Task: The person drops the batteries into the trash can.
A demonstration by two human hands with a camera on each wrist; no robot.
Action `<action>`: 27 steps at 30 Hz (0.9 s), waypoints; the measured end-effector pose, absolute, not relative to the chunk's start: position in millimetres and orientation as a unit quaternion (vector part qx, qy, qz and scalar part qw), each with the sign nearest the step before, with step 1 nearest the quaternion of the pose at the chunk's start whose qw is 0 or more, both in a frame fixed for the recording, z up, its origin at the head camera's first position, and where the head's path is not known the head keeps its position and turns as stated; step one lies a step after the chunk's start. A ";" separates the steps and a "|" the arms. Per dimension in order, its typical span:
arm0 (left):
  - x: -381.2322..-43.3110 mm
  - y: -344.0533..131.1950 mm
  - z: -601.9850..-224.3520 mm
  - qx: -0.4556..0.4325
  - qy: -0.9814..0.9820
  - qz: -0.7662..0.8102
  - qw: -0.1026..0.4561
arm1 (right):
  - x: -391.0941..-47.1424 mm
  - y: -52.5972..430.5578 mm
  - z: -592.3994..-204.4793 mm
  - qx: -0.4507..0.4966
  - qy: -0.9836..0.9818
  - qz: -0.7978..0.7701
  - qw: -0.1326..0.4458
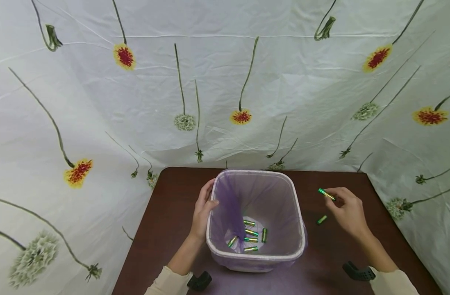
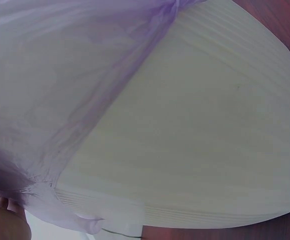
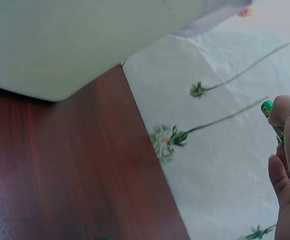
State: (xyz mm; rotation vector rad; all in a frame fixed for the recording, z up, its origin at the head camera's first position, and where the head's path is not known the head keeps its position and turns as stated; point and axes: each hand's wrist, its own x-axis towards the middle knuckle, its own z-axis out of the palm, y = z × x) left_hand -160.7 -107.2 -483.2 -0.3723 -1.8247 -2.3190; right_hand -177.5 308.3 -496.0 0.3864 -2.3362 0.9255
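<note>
A white bin (image 1: 256,257) lined with a thin purple bag (image 1: 225,205) stands on the table, and several green and gold batteries (image 1: 251,232) lie on its bottom. My left hand (image 1: 202,211) grips the bin's left rim, thumb over the edge; in the left wrist view, fingers show beside the bag. To the right of the bin, my right hand (image 1: 344,207) pinches one green battery (image 1: 326,194) above the table. In the right wrist view that battery (image 3: 267,108) pokes out past the fingers. Another battery (image 1: 322,219) lies on the table below this hand.
The dark reddish-brown table (image 1: 155,229) has its back edge against a white flower-printed sheet (image 1: 217,82), which also hangs at both sides. A dark band (image 1: 359,272) sits at the right wrist and another dark band (image 1: 199,281) at the left.
</note>
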 end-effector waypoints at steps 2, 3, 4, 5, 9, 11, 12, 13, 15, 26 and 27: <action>-160.3 -107.4 -483.4 -0.123 -0.612 -0.777 0.083 | -178.0 304.9 -491.9 0.155 -0.876 0.348 0.297; -160.1 -107.5 -483.4 -0.123 -0.612 -0.777 0.082 | -178.3 303.5 -490.3 0.159 -0.874 0.349 0.298; -160.1 -107.6 -483.5 -0.123 -0.612 -0.777 0.082 | -178.5 302.2 -488.6 0.163 -0.873 0.349 0.299; -160.0 -107.6 -483.5 -0.123 -0.612 -0.777 0.081 | -178.7 300.9 -486.9 0.168 -0.872 0.349 0.300; -160.1 -107.6 -483.4 -0.126 -0.609 -0.779 0.081 | -180.6 296.5 -480.3 0.189 -0.868 0.347 0.302; -160.2 -107.6 -483.4 -0.126 -0.609 -0.779 0.082 | -181.9 294.5 -476.6 0.200 -0.866 0.348 0.300; -160.1 -107.6 -483.4 -0.126 -0.609 -0.779 0.083 | -182.5 293.7 -474.7 0.205 -0.864 0.348 0.299; -160.2 -107.4 -483.4 -0.126 -0.608 -0.779 0.083 | -183.1 293.1 -472.6 0.210 -0.863 0.348 0.299; -160.2 -106.9 -483.1 -0.127 -0.608 -0.779 0.083 | -184.2 291.8 -468.1 0.219 -0.860 0.350 0.300; -160.7 -106.4 -483.7 -0.131 -0.603 -0.782 0.086 | -192.1 272.7 -439.0 0.267 -0.846 0.363 0.283; -160.8 -106.6 -483.7 -0.131 -0.603 -0.782 0.087 | -192.9 270.5 -436.8 0.269 -0.847 0.364 0.278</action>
